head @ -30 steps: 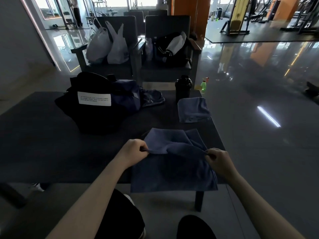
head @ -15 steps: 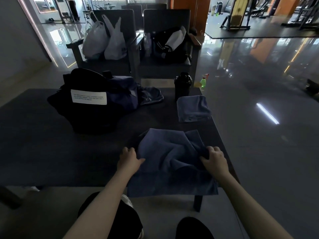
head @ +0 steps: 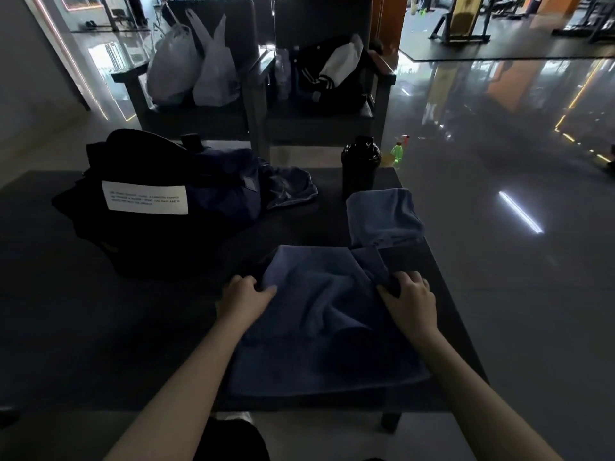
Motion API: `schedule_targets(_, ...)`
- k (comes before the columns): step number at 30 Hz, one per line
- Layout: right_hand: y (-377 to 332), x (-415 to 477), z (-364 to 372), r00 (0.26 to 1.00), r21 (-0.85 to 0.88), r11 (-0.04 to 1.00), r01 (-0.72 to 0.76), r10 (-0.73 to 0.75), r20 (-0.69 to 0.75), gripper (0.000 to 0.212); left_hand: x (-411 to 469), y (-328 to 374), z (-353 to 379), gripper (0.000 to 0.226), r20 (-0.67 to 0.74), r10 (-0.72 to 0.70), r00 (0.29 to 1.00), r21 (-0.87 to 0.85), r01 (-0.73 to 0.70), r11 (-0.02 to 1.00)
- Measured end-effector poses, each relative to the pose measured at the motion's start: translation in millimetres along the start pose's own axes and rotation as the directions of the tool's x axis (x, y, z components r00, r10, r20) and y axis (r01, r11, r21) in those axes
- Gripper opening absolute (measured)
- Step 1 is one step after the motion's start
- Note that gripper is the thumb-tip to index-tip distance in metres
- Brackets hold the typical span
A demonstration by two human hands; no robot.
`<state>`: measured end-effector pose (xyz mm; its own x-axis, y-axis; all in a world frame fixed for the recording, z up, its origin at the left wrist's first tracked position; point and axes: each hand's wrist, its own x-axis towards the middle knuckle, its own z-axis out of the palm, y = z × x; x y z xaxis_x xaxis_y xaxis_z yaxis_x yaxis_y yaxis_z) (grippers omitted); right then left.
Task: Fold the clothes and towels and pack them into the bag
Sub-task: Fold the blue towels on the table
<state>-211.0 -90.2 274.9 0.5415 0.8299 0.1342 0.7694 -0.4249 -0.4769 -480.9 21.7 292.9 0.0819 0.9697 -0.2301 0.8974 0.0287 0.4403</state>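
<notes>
a blue-grey towel (head: 319, 331) lies rumpled on the table (head: 100, 327) between the hands, bunched at the middle and flat near the wrists. the left hand (head: 244, 299) pinches its left edge; the right hand (head: 411, 302) clutches a dark fold.

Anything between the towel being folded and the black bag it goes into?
Nothing visible: bare tabletop separates the towel from the bag. The folded towel and black bottle sit to the right, clear of that path.

White label (head: 144, 197) on the side of the black bag (head: 149, 251), several lines of small dark print, too blurred to read, small pale patch (head: 249, 184) on navy cloth beside it, nothing legible there either.
</notes>
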Motion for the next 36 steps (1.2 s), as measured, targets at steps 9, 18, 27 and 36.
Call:
schedule_targets(9,-31,51,6,0.995,0.326,0.940,-0.099,0.090,0.042,0.028,62,30,-1,0.043,0.147,-0.296,0.944,-0.323,0.329,0.887)
schedule_targets(18,-17,45,4,0.990,0.443,0.887,-0.131,0.142,0.008,0.021,72,41,1,0.044,0.061,-0.326,0.943,-0.316,0.328,0.890)
schedule_targets(27,-6,44,-15,0.977,0.594,0.790,-0.151,0.211,-0.033,0.018,84,39,-18,0.033,-0.071,-0.316,0.946,-0.514,0.237,0.825)
schedule_targets(36,-6,49,-20,0.943,0.845,0.459,-0.273,0.300,0.142,0.016,73,35,-39,0.037,-0.001,-0.151,0.989,-0.504,0.130,0.854)
